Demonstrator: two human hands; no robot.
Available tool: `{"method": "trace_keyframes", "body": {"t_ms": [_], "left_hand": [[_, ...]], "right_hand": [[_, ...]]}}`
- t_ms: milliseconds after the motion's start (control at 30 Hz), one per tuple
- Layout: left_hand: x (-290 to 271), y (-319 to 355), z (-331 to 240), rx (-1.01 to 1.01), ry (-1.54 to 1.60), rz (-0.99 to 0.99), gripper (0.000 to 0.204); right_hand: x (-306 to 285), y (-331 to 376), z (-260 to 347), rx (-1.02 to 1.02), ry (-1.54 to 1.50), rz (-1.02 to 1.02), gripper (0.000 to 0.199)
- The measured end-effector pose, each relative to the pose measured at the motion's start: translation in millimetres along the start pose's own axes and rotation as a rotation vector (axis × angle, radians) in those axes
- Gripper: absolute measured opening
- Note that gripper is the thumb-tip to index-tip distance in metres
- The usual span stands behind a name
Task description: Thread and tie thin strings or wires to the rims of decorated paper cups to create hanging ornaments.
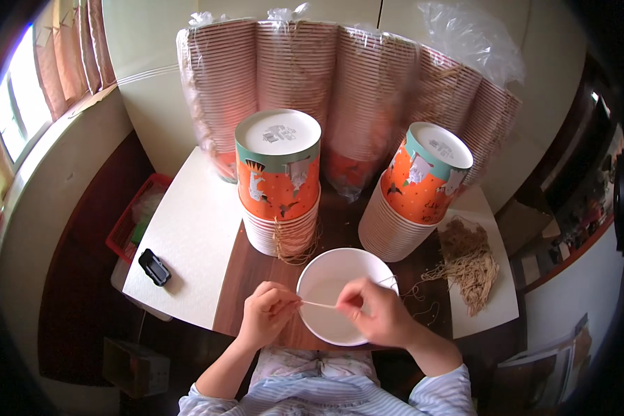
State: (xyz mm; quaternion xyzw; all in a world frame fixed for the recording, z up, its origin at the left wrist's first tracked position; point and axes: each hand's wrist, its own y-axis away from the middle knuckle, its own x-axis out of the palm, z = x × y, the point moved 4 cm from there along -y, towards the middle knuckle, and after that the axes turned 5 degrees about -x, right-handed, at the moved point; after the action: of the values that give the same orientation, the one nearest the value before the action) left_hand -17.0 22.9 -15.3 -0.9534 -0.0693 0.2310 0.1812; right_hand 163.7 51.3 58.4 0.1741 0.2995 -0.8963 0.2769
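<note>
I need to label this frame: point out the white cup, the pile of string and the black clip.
white cup (329,315), head view, inner wall.
pile of string (473,267), head view, middle.
black clip (154,267), head view, top.

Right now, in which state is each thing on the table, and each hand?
Left hand: pinched on one end of the string.
Right hand: pinched on the other end.
String: held taut over the cup.
White cup: open, mouth up.
Two cup stacks: upside down.
String bundle: loose on the table.

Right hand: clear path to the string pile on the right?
Probably yes. The string pile lies just beyond the right hand with nothing between, though that hand is pinching a string with the left hand.
</note>
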Motion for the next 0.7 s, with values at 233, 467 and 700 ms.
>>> {"method": "trace_keyframes", "body": {"t_ms": [233, 467, 700], "left_hand": [[35.6, 30.2, 25.3, -0.25, 0.69, -0.054, 0.009], [41.3, 42.4, 20.9, -0.11, 0.591, -0.051, 0.017], [55.0, 48.1, 24.5, -0.262, 0.732, -0.028, 0.013]], "right_hand": [[62.6, 43.9, 18.6, -0.282, 0.617, 0.232, 0.028], [62.5, 60.1, -1.8, -0.331, 0.91, 0.115, 0.025], [54.9, 64.2, -23.5, -0.197, 0.813, -0.003, 0.024]]}}
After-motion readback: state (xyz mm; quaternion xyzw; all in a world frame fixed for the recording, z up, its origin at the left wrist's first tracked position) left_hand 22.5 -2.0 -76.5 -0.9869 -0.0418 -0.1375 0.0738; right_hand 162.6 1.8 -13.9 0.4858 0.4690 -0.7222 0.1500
